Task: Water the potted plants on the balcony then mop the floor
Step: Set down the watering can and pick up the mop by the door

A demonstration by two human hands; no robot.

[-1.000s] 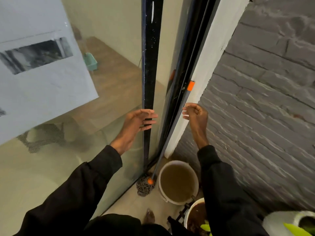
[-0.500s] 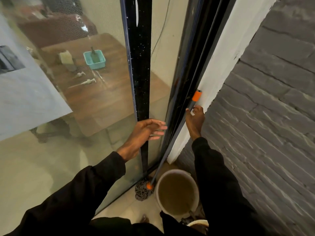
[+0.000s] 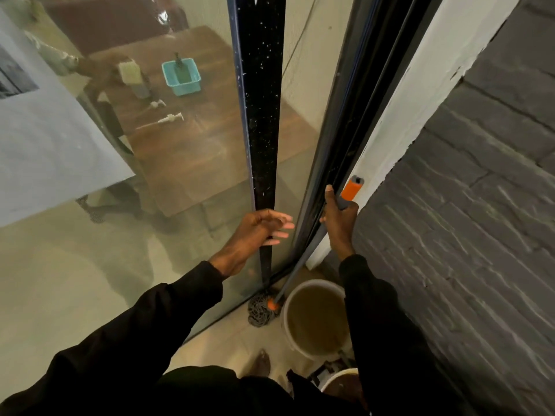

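Observation:
A mop leans in the corner against the black door frame; its grey handle [image 3: 295, 273] ends in an orange grip [image 3: 351, 189] at the top. The grey string head [image 3: 260, 310] rests on the floor. My right hand [image 3: 338, 223] is closed around the upper handle just below the orange grip. My left hand [image 3: 258, 232] hovers with fingers spread in front of the black frame bar [image 3: 261, 115], holding nothing. A white bucket [image 3: 286, 298] of murky brown water stands right beside the mop head.
A grey brick wall [image 3: 474, 235] closes the right side, with a white door jamb [image 3: 411, 97] next to it. Glass panels [image 3: 150, 205] fill the left. A second white pot rim [image 3: 336, 378] shows at the bottom, near my foot [image 3: 262, 361].
My right hand has gone from open beside the handle to closed around it below the orange grip. My left hand has drifted slightly off the frame bar. The view has moved closer.

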